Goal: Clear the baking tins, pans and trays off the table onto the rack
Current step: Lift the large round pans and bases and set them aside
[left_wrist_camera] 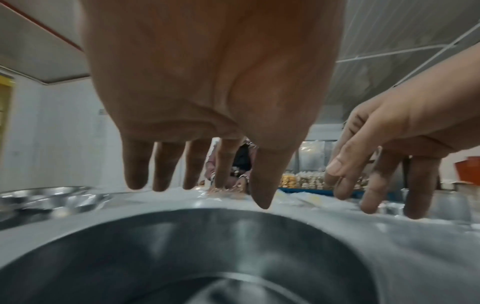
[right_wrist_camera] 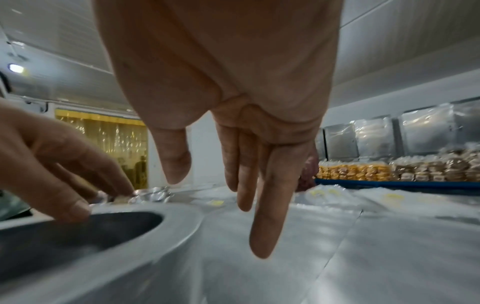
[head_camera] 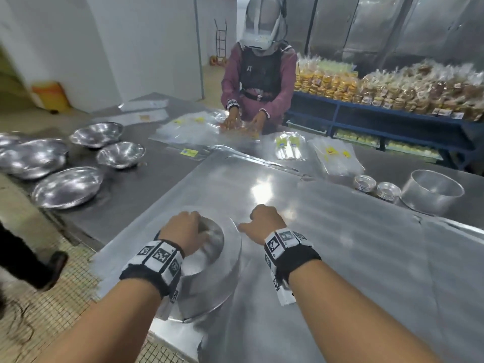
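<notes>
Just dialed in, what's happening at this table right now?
The person's left hand reaches into a round metal tin at the table's near edge, fingers at its rim. The right hand hovers open beside it, holding nothing. Several metal bowls still sit on the table. Across it, another person handles plastic bags.

Bare flat sheet (head_camera: pixel 340 244) right of pan (head_camera: pixel 209 271); 4 bowls (head_camera: pixel 68 187) crowd left.

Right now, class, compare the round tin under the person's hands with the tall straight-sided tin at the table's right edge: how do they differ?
The round tin lies upside down with a recessed, sloped top; the tall tin stands upright, open and straight-walled. The round tin sits near the left hand and right hand; the tall tin stands alone, far from both. Both are bare silver metal.
</notes>
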Motion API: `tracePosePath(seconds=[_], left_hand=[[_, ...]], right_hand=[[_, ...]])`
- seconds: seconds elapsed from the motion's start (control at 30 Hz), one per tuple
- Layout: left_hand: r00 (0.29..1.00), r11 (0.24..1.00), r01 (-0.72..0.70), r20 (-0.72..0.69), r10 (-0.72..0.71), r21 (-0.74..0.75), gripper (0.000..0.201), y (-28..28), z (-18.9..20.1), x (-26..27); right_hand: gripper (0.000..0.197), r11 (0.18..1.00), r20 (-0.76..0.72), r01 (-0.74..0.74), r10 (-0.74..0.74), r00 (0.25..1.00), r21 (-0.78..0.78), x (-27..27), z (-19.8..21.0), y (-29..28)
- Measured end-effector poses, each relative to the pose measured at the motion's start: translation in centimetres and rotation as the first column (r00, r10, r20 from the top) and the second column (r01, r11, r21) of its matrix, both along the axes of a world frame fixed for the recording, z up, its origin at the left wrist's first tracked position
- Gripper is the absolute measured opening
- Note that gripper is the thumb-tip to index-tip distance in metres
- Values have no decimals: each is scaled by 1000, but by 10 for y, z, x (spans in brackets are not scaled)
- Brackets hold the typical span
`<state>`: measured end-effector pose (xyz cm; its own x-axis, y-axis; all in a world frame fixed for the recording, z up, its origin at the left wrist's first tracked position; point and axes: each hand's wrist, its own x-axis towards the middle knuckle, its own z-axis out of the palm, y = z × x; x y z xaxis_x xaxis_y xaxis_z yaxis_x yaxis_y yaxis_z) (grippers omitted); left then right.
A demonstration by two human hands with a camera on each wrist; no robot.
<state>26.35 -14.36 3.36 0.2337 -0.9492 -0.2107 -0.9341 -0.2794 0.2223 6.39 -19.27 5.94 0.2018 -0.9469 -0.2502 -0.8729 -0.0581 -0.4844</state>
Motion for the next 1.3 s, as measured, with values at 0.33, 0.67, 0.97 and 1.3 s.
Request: tracePosePath(seconds=[0.33,0.67,0.97,1.3], left_hand=[[930,928,-369,9,369,53,47,56,-23,45],[896,877,-423,-254,366,-230,35,53,30,28],[537,805,-566,-821,196,-179,49,10,54,-34],[159,977,-57,-964,214,208,53,-6,40,-139]], right_hand=[[34,989,39,105,-110,993,105,43,-46,35],[66,961,239,269,-247,939,-67,20,-24,33],[54,790,520,575,-407,751,-212,-74,-9,44],[89,684,634,668,-384,672,-293,-208,-17,94]])
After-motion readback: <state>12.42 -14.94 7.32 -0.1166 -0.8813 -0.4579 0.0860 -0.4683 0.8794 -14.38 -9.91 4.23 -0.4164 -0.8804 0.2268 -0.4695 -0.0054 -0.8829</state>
